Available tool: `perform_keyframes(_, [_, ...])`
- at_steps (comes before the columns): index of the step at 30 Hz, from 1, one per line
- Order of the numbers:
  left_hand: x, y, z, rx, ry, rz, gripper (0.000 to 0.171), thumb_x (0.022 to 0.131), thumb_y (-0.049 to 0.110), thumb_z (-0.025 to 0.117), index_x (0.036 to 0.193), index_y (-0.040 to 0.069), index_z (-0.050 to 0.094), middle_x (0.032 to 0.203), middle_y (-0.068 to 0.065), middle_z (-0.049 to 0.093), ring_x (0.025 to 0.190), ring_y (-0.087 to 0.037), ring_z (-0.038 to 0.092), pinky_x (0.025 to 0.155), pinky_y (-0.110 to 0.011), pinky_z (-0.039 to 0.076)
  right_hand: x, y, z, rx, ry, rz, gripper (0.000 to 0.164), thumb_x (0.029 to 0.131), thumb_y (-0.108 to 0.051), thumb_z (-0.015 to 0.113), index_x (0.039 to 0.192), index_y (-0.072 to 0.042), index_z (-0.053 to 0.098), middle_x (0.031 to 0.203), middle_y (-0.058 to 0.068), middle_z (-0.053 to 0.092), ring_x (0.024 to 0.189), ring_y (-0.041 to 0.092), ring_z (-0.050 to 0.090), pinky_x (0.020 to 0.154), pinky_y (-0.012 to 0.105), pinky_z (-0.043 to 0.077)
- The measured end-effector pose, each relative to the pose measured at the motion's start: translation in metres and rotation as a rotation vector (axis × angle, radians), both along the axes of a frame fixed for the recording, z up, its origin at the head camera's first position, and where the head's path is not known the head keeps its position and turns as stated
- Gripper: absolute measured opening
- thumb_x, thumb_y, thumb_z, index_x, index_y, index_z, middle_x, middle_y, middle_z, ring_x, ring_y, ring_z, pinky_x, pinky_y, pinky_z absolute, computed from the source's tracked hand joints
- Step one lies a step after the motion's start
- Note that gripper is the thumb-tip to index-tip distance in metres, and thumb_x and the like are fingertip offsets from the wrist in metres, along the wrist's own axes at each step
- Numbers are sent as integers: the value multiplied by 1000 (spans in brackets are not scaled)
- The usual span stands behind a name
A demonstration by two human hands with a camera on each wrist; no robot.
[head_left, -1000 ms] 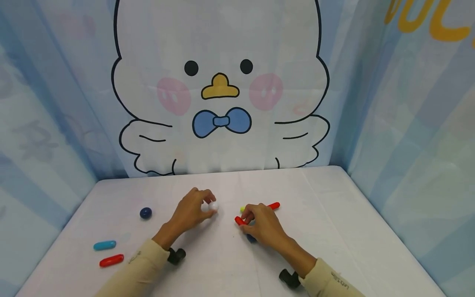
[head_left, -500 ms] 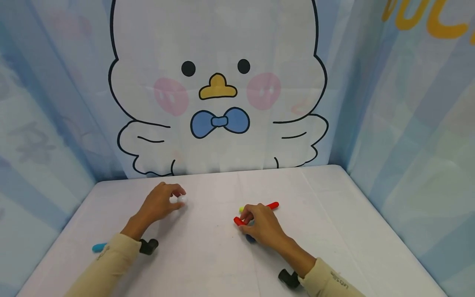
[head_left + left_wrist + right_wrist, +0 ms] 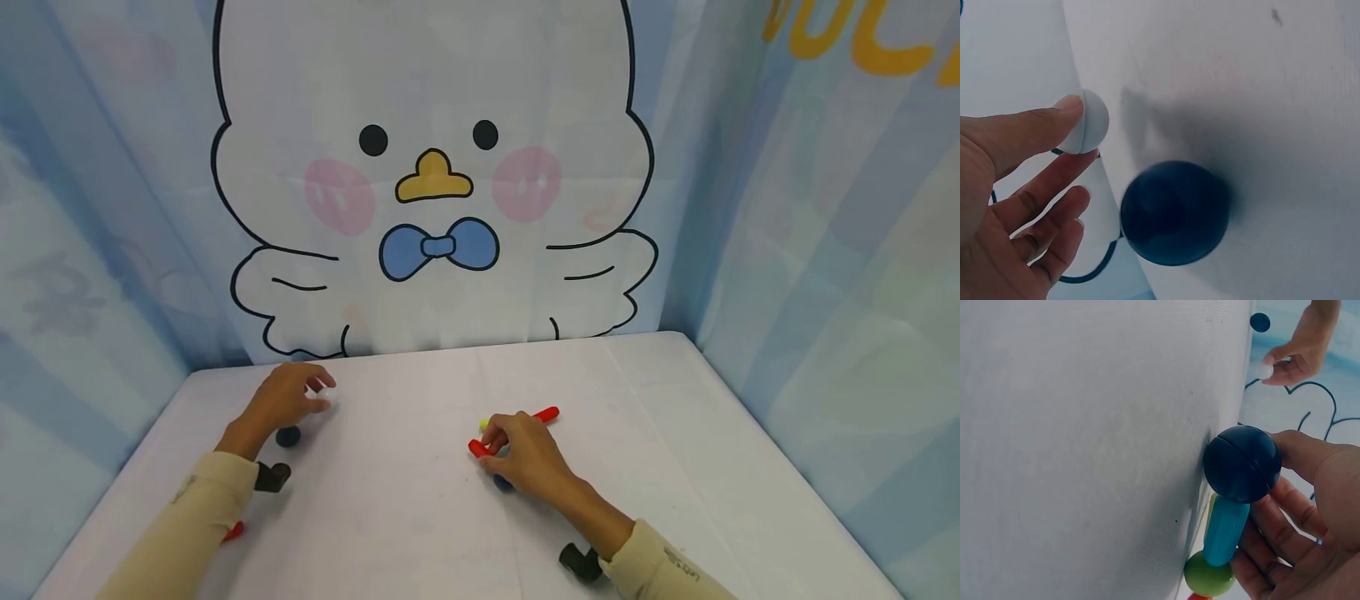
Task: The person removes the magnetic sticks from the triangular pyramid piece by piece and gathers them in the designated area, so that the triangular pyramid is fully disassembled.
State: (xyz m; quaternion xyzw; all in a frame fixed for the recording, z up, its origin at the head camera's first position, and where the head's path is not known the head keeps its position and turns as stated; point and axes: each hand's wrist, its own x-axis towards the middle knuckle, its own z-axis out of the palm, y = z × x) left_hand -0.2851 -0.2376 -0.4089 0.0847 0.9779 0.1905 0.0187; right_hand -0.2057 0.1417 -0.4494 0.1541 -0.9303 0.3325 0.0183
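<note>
The left arm, in a beige sleeve [image 3: 176, 525], reaches out over the far left of the white worktop [image 3: 405, 517]. Its left hand [image 3: 279, 400] points its fingers toward the middle and pinches a small white seamed ball [image 3: 1092, 122] between thumb and forefinger, the other fingers bent and free of it. A glossy navy ball [image 3: 288, 437] sits on the worktop just beside that wrist; a red rod [image 3: 235, 531] shows partly from behind the sleeve.

The right arm slants in from the lower right, the right hand [image 3: 531, 457] low near the centre, its thumb and fingers curled round a cluster of coloured rods and balls [image 3: 1225, 520]. In the right wrist view, a blue rod [image 3: 1229, 534] runs between a dark blue seamed ball [image 3: 1242, 464] and a green ball [image 3: 1209, 575].
</note>
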Motion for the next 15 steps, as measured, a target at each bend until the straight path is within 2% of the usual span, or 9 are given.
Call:
perform_keyframes(9, [-7,-11,-11,-14,-71,40,31,93,11,81,122,4,73,118,-25,71,105,-40,65,94,-58,56,1,-1,0,8,-4,1,21,85,-17,90,95,-17,72,83,-7,68,89,15,57,74,26,46])
perform_keyframes(15, [-6,-10,-13,-24,-44,32,38,93,12,82,127,3,70,120,-26,71,109,-42,64,97,-61,55,0,-3,-1,24,1,3,21,85,-17,90,97,-17,73,85,-5,69,89,14,56,73,26,46])
